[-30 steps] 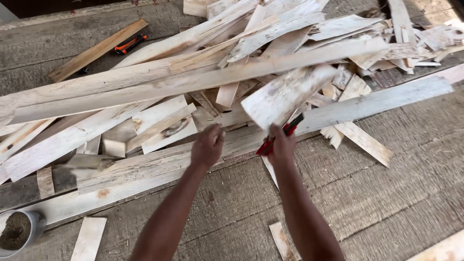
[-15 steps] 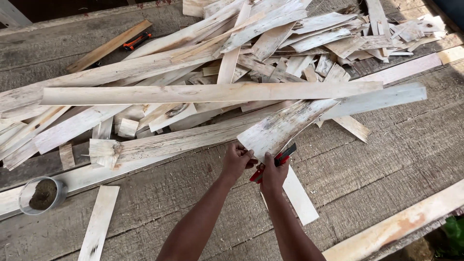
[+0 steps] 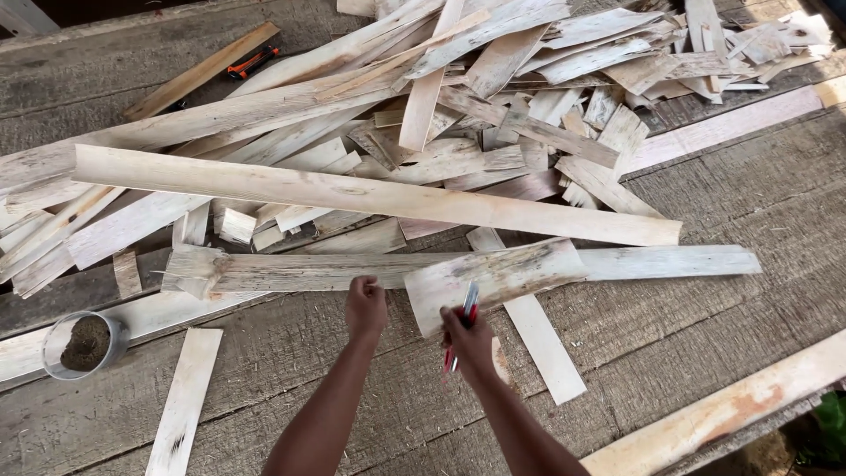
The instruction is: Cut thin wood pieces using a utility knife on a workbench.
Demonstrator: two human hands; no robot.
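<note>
Both hands work at the near middle of a weathered plank floor [image 3: 705,189] strewn with pale wood offcuts. Right hand [image 3: 471,344] is closed around a red-handled tool [image 3: 464,322], its metal end pointing up against a short, wide wood piece [image 3: 493,278]; the same hand grips that piece at its near end. The piece lies tilted, its far end resting on a long horizontal board [image 3: 652,263]. Left hand [image 3: 365,306] is curled into a loose fist just left of the wood piece; whether it holds anything cannot be told.

Beyond the hands, a long plank [image 3: 352,194] crosses the heap [image 3: 529,106] of scraps piled toward the far edge. A small round tin [image 3: 84,345] with dark contents sits at the left edge. An orange-and-black tool [image 3: 249,62] lies near the far left corner. A flat slat [image 3: 185,401] lies near the near left.
</note>
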